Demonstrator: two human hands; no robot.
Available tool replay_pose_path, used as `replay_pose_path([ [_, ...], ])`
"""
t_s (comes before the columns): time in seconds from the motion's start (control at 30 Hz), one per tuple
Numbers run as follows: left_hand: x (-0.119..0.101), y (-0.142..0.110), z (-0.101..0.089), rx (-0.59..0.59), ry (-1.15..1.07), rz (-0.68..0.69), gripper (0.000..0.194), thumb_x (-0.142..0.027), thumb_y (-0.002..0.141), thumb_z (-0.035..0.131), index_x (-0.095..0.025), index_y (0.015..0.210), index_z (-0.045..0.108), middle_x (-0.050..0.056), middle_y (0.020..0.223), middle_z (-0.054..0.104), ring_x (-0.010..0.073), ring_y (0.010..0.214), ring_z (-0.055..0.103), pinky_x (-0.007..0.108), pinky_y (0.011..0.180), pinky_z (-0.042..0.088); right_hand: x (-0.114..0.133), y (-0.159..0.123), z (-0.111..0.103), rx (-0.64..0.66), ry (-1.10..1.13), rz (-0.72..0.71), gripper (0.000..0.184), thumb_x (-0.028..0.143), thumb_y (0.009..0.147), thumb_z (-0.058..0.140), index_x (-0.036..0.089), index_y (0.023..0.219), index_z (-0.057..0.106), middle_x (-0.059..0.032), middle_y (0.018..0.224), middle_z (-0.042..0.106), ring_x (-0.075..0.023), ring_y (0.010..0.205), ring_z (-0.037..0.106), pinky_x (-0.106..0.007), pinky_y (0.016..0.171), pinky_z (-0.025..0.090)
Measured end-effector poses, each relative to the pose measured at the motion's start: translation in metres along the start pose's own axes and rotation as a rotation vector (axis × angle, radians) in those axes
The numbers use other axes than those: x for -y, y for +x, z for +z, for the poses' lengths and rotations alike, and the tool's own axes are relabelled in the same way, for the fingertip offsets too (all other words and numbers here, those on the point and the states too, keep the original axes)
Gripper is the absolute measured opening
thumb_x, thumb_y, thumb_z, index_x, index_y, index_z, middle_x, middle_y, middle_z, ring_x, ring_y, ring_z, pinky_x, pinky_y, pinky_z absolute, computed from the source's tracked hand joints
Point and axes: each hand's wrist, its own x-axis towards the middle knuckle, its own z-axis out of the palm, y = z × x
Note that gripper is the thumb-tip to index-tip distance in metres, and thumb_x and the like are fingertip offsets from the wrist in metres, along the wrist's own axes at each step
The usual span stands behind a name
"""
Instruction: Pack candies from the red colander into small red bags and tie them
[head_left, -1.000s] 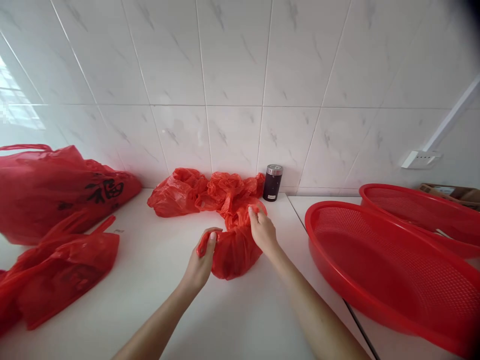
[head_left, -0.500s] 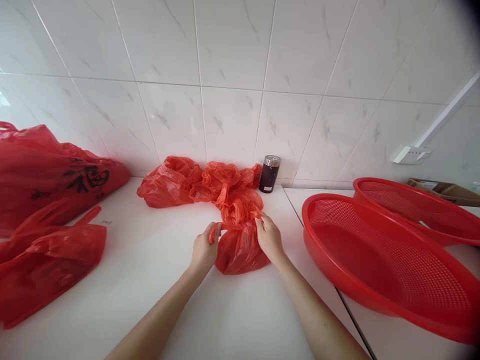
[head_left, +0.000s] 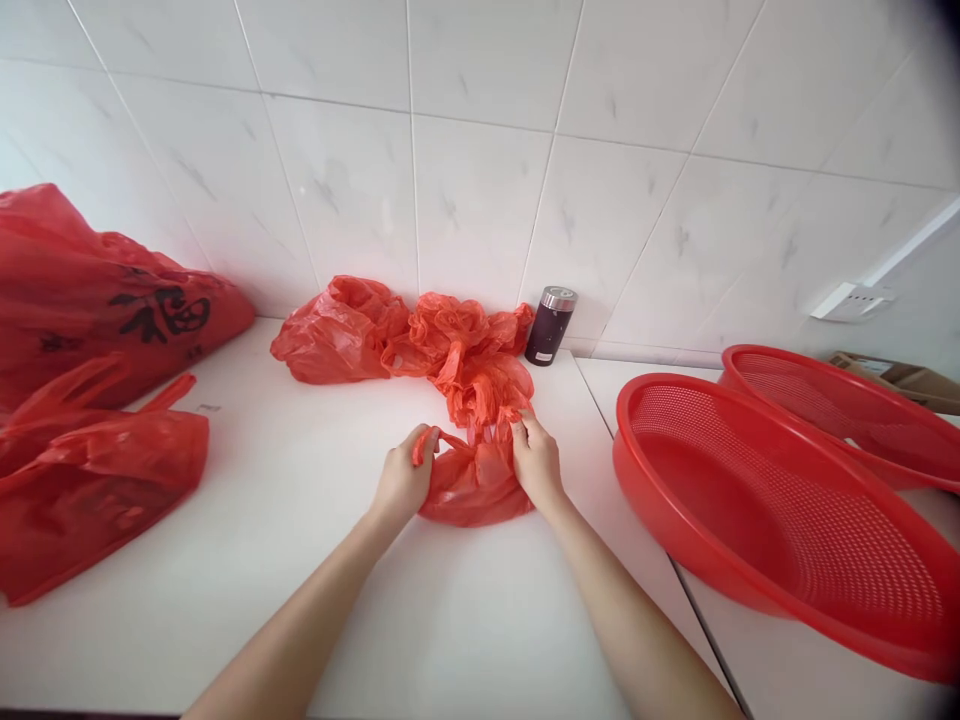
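A small red plastic bag [head_left: 472,488] lies on the white counter [head_left: 315,560] in front of me. My left hand [head_left: 401,482] pinches the bag's left handle between thumb and fingers. On the bag's right side, my right hand [head_left: 537,462] grips the other edge near the top. Both hands are closed on the thin plastic, pulling its mouth apart. Behind the bag, a crumpled heap of more red bags [head_left: 409,335] stretches back to the tiled wall.
A dark jar with a silver lid [head_left: 550,326] stands by the wall. Two wide red perforated baskets [head_left: 780,510] [head_left: 847,410] sit at the right. Bulky red bags [head_left: 97,300] [head_left: 90,480] lie at the left. A wall socket [head_left: 851,300] is at the far right.
The view has tilted down and shifted. My hands have drawn closer together on the small bag, which now lies flatter and lower on the counter.
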Motion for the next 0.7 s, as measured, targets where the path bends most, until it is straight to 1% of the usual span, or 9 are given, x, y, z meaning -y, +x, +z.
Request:
replay_pose_path([
  [0.13,0.002,0.003,-0.006,0.036,0.027,0.002,0.037,-0.046,0.094,0.033,-0.022,0.069,0.047,-0.004,0.061,0.047,0.0124,0.055,0.042,0.023,0.056,0.036,-0.007,0.008,-0.001,-0.023,-0.112,0.059,0.036,0.035,0.094,0.034,0.022,0.114,0.061,-0.0021,0.071,0.060,-0.0202,0.067,0.054,-0.028,0.066,0.036],
  [0.23,0.004,0.004,-0.004,0.065,0.077,0.002,0.038,-0.046,0.094,0.031,-0.022,0.072,0.051,-0.003,0.063,0.051,0.0130,0.058,0.046,0.023,0.058,0.038,-0.008,0.009,-0.001,-0.035,-0.169,0.119,0.036,0.033,0.096,0.031,0.022,0.117,0.057,-0.0019,0.072,0.061,-0.0193,0.068,0.055,-0.027,0.066,0.035],
  [0.3,0.006,0.005,-0.001,0.075,0.129,0.001,0.039,-0.046,0.095,0.029,-0.023,0.074,0.053,-0.002,0.066,0.055,0.0140,0.060,0.049,0.023,0.060,0.039,-0.009,0.009,-0.002,-0.035,-0.198,0.159,0.034,0.033,0.098,0.029,0.021,0.115,0.056,-0.0021,0.073,0.061,-0.0188,0.068,0.054,-0.026,0.064,0.034],
  [0.4,0.011,0.006,0.003,0.081,0.243,0.004,0.037,-0.043,0.095,0.028,-0.025,0.080,0.057,0.000,0.070,0.060,0.0161,0.060,0.053,0.025,0.061,0.039,-0.011,0.009,-0.001,-0.033,-0.226,0.213,0.031,0.033,0.099,0.027,0.021,0.107,0.055,-0.0028,0.075,0.062,-0.0184,0.068,0.054,-0.026,0.061,0.032],
  [0.53,0.019,0.008,0.004,0.102,0.433,0.014,0.026,-0.030,0.092,0.035,-0.028,0.097,0.061,0.003,0.076,0.066,0.0207,0.064,0.057,0.027,0.059,0.035,-0.015,0.009,0.001,-0.028,-0.251,0.266,0.028,0.032,0.100,0.028,0.021,0.098,0.053,-0.0036,0.076,0.061,-0.0184,0.066,0.054,-0.026,0.059,0.031],
  [0.63,0.022,0.009,0.004,0.114,0.564,0.017,0.028,-0.026,0.090,0.036,-0.028,0.104,0.060,0.006,0.079,0.068,0.0247,0.069,0.060,0.029,0.060,0.033,-0.016,0.010,0.003,-0.021,-0.268,0.274,0.026,0.031,0.100,0.029,0.020,0.096,0.052,-0.0041,0.076,0.061,-0.0190,0.067,0.054,-0.027,0.059,0.030],
  [0.7,0.023,0.010,0.005,0.119,0.632,0.014,0.029,-0.025,0.090,0.036,-0.029,0.106,0.060,0.007,0.079,0.068,0.0255,0.070,0.061,0.029,0.060,0.033,-0.017,0.010,0.003,-0.022,-0.280,0.275,0.025,0.030,0.100,0.029,0.020,0.096,0.052,-0.0048,0.076,0.061,-0.0196,0.067,0.055,-0.027,0.059,0.030],
])
